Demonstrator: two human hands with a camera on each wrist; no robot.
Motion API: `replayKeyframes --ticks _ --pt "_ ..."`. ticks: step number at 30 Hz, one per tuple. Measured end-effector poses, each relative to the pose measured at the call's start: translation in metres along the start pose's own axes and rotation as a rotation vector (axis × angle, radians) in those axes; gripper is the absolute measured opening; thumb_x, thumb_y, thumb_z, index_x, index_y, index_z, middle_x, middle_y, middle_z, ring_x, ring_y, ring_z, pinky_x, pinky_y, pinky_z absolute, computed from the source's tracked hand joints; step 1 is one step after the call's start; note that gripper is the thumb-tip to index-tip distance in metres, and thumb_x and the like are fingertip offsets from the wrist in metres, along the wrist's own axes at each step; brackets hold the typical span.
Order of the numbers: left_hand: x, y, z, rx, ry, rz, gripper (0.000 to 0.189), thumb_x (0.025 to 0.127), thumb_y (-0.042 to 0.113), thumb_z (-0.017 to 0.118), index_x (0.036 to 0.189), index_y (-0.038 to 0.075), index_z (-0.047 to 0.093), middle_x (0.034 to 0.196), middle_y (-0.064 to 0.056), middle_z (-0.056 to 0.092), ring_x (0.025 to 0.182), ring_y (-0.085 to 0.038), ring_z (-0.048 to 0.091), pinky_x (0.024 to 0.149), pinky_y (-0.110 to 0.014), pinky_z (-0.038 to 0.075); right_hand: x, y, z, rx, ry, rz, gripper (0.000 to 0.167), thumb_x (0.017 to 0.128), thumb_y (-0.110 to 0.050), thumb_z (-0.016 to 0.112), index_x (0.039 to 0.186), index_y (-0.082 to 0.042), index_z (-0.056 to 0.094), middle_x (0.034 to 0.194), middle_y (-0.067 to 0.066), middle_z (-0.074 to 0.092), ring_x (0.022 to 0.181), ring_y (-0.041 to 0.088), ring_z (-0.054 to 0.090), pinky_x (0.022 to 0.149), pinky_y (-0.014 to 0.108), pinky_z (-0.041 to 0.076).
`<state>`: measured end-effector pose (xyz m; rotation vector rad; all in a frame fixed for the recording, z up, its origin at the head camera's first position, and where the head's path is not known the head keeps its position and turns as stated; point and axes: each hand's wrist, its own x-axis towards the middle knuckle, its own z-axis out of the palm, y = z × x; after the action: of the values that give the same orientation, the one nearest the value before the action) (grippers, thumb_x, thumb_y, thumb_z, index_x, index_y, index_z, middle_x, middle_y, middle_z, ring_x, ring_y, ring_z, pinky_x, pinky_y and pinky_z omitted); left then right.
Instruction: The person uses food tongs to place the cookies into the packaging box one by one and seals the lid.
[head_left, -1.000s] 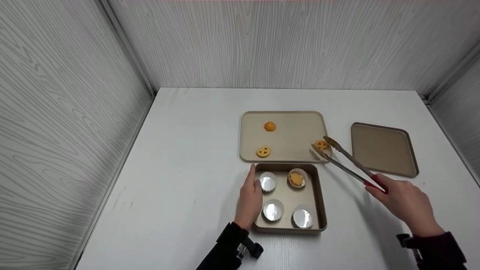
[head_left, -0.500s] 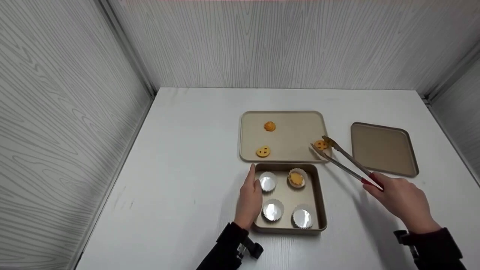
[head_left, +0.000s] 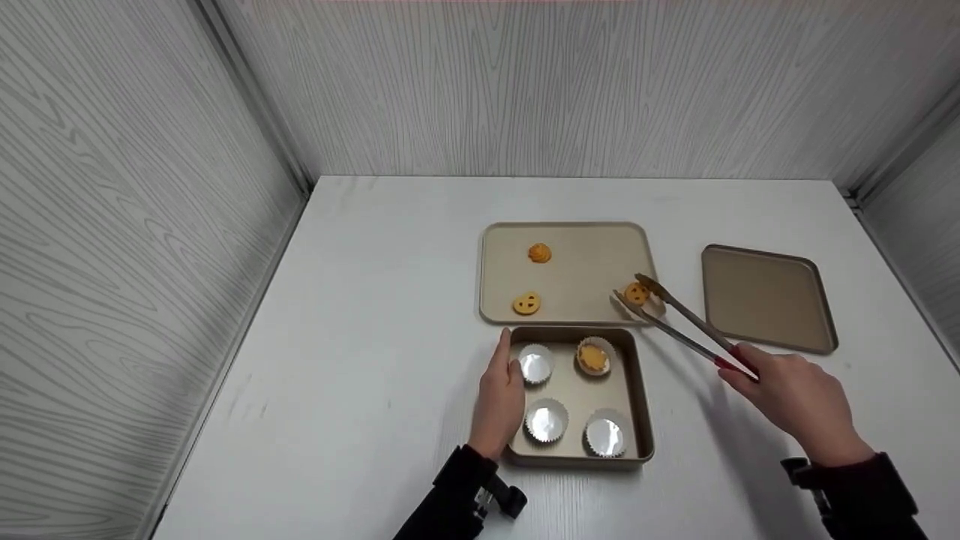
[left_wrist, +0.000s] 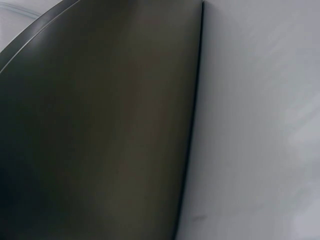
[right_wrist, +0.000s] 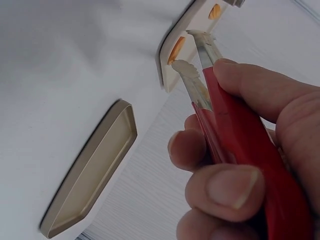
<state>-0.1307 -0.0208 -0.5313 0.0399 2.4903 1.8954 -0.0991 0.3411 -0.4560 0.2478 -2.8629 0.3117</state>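
Observation:
My left hand holds the left wall of a deep square baking pan, thumb over the rim and fingers along the outside. That pan's wall fills much of the left wrist view, where no finger shows. With my right hand I grip red-handled metal tongs. Their tips stand on either side of a round cookie with holes, at the right front of a flat baking tray. The right wrist view shows fingers and thumb around the tongs' red handle.
Inside the pan stand several fluted baking cups; one at the back right holds a yellow cookie. A swirled cookie and another holed cookie lie on the tray. A smaller tray is at the right, and a wall behind.
The tongs and my right hand have shifted slightly left, and the cookie between the tips has moved a little left and forward toward me. My left hand has stayed in place.

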Motion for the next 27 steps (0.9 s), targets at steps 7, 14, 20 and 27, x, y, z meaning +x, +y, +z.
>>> replayKeyframes --ticks 7,14,20,27 --pt "0.0002 -0.0004 -0.0006 0.024 0.004 0.014 0.055 0.110 0.013 0.039 0.163 0.010 0.025 0.166 -0.004 0.031 0.149 -0.025 0.035 0.122 -0.047 0.028 -0.0015 -0.0002 0.0014 0.010 -0.003 0.005 0.027 0.089 -0.028 0.080 0.087 -0.013 0.058 0.056 -0.003 0.047 0.047 0.017 0.041 0.038 0.035 0.028" --pt "0.0000 0.0003 -0.0009 0.024 0.002 0.006 0.055 0.110 0.013 0.039 0.164 0.010 0.024 0.167 -0.004 0.029 0.144 -0.024 0.041 0.123 -0.046 0.027 -0.0028 -0.0015 -0.0007 -0.008 -0.003 0.019 0.029 0.088 -0.028 0.080 0.087 -0.011 0.058 0.056 -0.001 0.048 0.046 0.020 0.042 0.037 0.037 0.029" --pt "-0.0003 0.0009 -0.0012 0.014 -0.004 -0.024 0.057 0.110 0.015 0.040 0.164 0.014 0.023 0.167 -0.001 0.027 0.133 -0.024 0.047 0.121 -0.044 0.031 -0.0029 -0.0038 -0.0020 -0.017 0.006 0.009 0.030 0.087 -0.027 0.081 0.085 -0.011 0.056 0.054 -0.001 0.046 0.044 0.019 0.041 0.037 0.037 0.028" --pt "-0.0003 0.0005 -0.0007 0.003 -0.004 -0.014 0.056 0.110 0.014 0.039 0.164 0.013 0.023 0.167 -0.001 0.027 0.139 -0.023 0.044 0.122 -0.044 0.029 -0.0025 -0.0043 -0.0038 -0.003 -0.046 0.044 0.028 0.090 -0.029 0.078 0.083 -0.014 0.056 0.057 -0.003 0.047 0.046 0.019 0.042 0.038 0.036 0.029"
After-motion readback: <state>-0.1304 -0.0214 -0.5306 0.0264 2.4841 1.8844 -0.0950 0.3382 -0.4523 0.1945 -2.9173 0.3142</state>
